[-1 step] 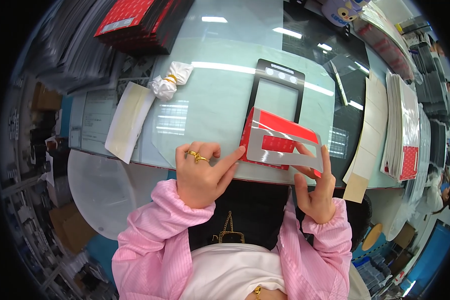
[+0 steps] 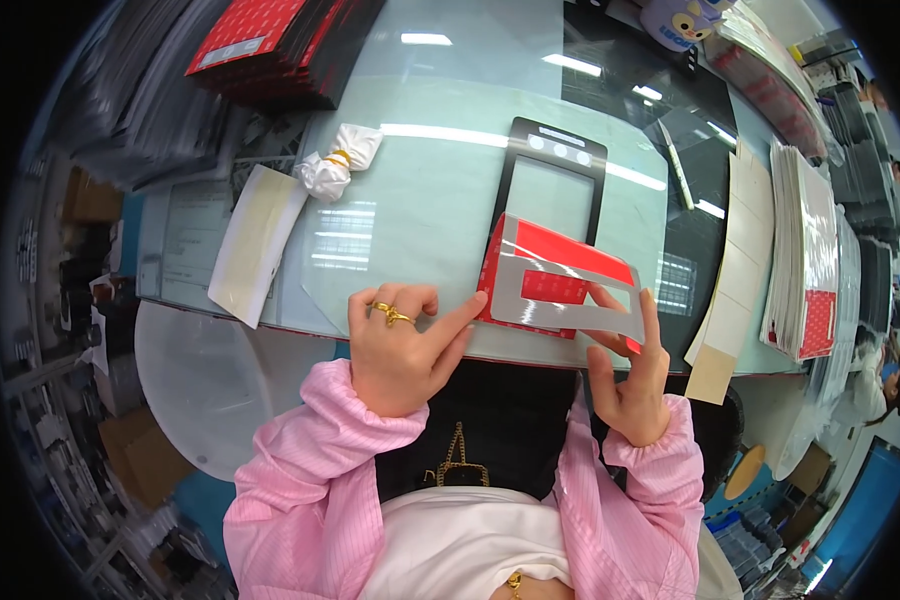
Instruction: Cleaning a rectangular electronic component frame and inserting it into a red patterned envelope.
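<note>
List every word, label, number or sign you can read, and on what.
Purple cartoon container: lettering, which I won't copy.
Red boxes, white label: too small to read.
Black frame: pale marks, too small.
Red folded piece: tiny marks, unreadable.
Sheet at left: printed lines, unreadable.

Glossy table (image 2: 480, 75) (bright light streaks (image 2: 440, 133)).
</note>
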`<action>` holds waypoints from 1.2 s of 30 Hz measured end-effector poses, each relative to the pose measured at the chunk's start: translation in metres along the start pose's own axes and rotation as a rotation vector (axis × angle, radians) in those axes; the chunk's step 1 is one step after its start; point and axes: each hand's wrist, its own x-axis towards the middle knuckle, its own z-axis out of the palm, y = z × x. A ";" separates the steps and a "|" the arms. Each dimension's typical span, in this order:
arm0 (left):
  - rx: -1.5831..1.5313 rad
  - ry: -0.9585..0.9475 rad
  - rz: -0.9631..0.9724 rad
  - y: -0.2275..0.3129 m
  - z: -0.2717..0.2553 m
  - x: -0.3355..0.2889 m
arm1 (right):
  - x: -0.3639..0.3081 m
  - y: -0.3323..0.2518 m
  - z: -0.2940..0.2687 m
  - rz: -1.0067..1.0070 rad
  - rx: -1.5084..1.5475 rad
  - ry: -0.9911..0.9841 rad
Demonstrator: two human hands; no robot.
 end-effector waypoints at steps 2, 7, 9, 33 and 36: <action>0.004 -0.008 -0.002 -0.001 -0.001 -0.002 | -0.001 0.000 0.001 0.026 0.008 0.012; -0.026 0.073 0.061 0.009 0.013 -0.010 | -0.003 0.001 0.003 0.020 0.030 0.036; -0.060 -0.012 0.105 0.029 0.019 -0.009 | -0.004 -0.001 -0.003 0.036 0.020 -0.041; -0.121 0.590 0.240 0.045 -0.011 0.023 | 0.006 -0.020 -0.022 -0.054 -0.030 0.013; -0.075 0.558 0.299 0.050 -0.016 0.035 | 0.008 -0.024 -0.020 -0.113 -0.069 0.072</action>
